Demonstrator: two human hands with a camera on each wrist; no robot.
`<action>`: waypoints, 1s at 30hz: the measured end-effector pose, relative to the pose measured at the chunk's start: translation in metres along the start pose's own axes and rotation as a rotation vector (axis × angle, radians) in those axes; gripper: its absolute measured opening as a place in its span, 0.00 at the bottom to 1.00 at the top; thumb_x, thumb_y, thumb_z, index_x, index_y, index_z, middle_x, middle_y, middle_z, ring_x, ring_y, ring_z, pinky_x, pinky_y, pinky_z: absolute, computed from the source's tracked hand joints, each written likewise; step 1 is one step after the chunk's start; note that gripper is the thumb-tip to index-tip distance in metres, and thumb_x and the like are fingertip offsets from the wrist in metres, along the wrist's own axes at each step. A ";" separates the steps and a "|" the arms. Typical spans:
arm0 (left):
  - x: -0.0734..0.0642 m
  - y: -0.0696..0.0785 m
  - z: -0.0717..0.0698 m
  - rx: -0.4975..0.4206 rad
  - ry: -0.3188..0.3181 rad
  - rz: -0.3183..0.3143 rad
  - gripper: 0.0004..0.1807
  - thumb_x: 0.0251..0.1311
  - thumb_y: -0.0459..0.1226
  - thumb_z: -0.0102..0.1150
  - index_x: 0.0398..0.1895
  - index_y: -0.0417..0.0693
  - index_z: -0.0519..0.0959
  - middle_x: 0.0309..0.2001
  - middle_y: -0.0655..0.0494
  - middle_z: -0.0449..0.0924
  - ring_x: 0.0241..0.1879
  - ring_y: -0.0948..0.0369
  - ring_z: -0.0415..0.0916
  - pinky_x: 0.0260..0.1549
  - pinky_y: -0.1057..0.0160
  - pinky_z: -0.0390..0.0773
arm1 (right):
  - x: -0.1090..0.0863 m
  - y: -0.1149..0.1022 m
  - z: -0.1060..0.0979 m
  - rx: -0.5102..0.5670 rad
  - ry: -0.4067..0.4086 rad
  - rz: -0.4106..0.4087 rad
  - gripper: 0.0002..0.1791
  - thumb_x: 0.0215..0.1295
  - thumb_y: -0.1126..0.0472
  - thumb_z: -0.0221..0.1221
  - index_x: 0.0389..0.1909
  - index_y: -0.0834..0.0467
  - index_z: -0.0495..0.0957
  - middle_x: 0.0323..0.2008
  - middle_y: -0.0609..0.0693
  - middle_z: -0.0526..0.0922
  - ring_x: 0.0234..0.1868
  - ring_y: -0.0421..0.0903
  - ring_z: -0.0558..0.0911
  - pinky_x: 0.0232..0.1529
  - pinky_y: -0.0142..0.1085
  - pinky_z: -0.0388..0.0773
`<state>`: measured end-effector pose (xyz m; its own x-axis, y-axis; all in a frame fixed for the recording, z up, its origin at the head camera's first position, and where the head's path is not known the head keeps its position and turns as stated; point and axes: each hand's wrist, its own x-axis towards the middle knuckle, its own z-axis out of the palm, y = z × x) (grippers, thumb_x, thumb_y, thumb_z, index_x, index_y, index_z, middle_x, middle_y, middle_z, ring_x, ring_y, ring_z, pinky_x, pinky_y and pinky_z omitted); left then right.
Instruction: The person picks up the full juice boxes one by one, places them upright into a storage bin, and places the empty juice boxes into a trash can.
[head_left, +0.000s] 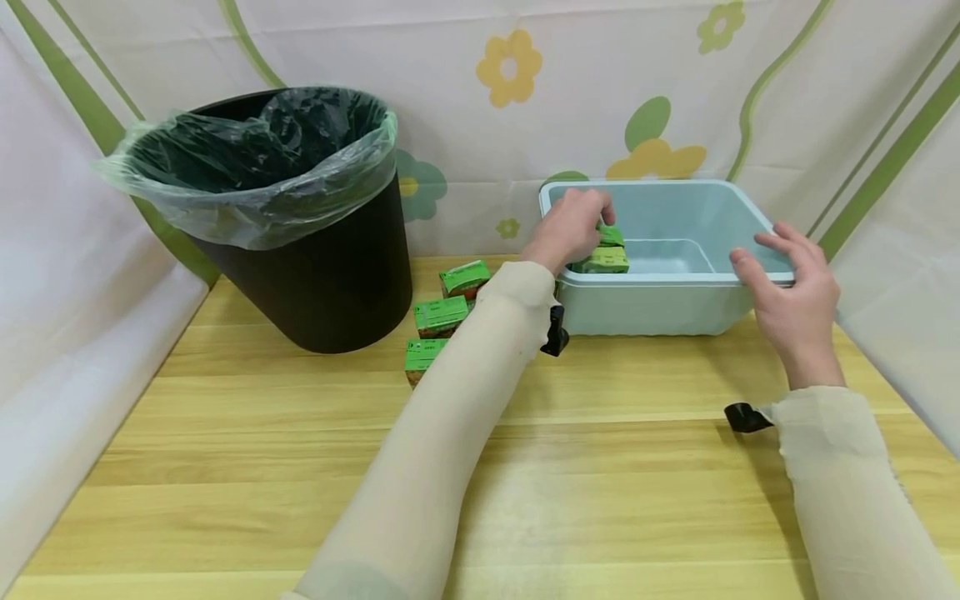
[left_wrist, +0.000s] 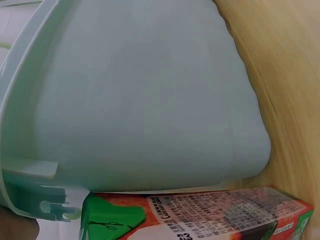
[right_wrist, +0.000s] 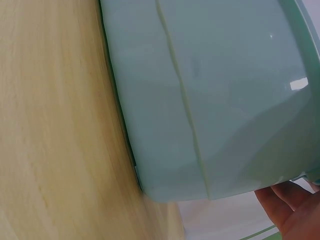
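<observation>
Head: reaching with left hand (head_left: 573,227) into pale-blue plastic tub (head_left: 645,308), over green-topped cartons (head_left: 603,261), grip too hidden to tell; clasping tub with right hand (head_left: 801,292). Left wrist: near left hand, red-and-green carton (left_wrist: 210,215) beside tub. Right wrist: fingers (right_wrist: 290,207) partly behind tub.

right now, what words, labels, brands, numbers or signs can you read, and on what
Scissors sign: on the green patch of the red carton, left wrist view.
Characters on its side: too blurred to read.
Print on the green-topped boxes by the black bin and in the tub: too small to read.
</observation>
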<state>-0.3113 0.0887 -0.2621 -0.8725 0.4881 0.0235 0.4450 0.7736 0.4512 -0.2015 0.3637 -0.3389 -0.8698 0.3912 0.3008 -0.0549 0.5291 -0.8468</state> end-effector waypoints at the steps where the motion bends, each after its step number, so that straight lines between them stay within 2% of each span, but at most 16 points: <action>1: 0.000 0.000 0.000 -0.013 0.011 -0.005 0.19 0.76 0.28 0.52 0.62 0.53 0.83 0.62 0.58 0.84 0.61 0.62 0.80 0.57 0.66 0.81 | 0.000 0.000 0.000 0.002 -0.002 -0.001 0.33 0.72 0.42 0.63 0.74 0.49 0.75 0.82 0.34 0.62 0.86 0.40 0.54 0.85 0.36 0.50; 6: -0.003 0.000 0.001 -0.075 0.060 -0.011 0.14 0.76 0.38 0.60 0.60 0.54 0.85 0.57 0.60 0.87 0.57 0.64 0.82 0.56 0.67 0.82 | -0.001 0.002 0.000 0.009 -0.005 -0.003 0.33 0.72 0.42 0.63 0.74 0.49 0.75 0.82 0.34 0.61 0.86 0.40 0.53 0.86 0.38 0.48; 11: -0.011 0.000 0.004 -0.110 0.080 0.034 0.15 0.75 0.44 0.63 0.61 0.58 0.85 0.56 0.60 0.88 0.56 0.66 0.84 0.54 0.69 0.83 | -0.003 0.005 -0.001 0.009 0.004 -0.008 0.32 0.72 0.42 0.63 0.73 0.49 0.76 0.82 0.35 0.62 0.86 0.40 0.54 0.86 0.37 0.47; 16: -0.020 -0.007 0.001 -0.177 0.144 0.099 0.13 0.74 0.47 0.64 0.56 0.58 0.87 0.53 0.60 0.90 0.53 0.67 0.85 0.51 0.70 0.83 | -0.005 0.005 0.000 0.005 0.006 -0.016 0.32 0.72 0.43 0.63 0.73 0.49 0.76 0.81 0.35 0.63 0.85 0.40 0.54 0.85 0.37 0.48; 20: -0.028 -0.015 -0.010 -0.304 0.184 0.122 0.11 0.73 0.47 0.65 0.50 0.56 0.89 0.50 0.60 0.91 0.50 0.67 0.86 0.49 0.70 0.82 | -0.004 0.003 0.001 -0.002 0.002 -0.016 0.32 0.73 0.43 0.63 0.74 0.49 0.76 0.82 0.34 0.62 0.86 0.41 0.53 0.86 0.40 0.47; 25: -0.040 -0.028 -0.032 -0.449 0.161 0.124 0.09 0.71 0.45 0.68 0.48 0.54 0.89 0.48 0.59 0.90 0.49 0.63 0.85 0.50 0.68 0.82 | -0.003 0.002 0.001 -0.011 0.003 -0.011 0.32 0.73 0.42 0.62 0.74 0.48 0.76 0.82 0.34 0.61 0.86 0.41 0.53 0.86 0.40 0.47; 30: -0.056 -0.049 -0.051 -0.463 0.157 0.165 0.10 0.69 0.45 0.70 0.48 0.53 0.89 0.49 0.58 0.89 0.48 0.64 0.85 0.53 0.66 0.82 | -0.001 0.002 0.002 -0.010 0.004 -0.011 0.31 0.73 0.43 0.62 0.74 0.48 0.76 0.82 0.33 0.62 0.86 0.41 0.53 0.86 0.40 0.48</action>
<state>-0.2944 0.0028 -0.2397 -0.8338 0.4946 0.2453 0.4743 0.4142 0.7769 -0.2013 0.3629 -0.3412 -0.8674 0.3877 0.3120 -0.0598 0.5412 -0.8388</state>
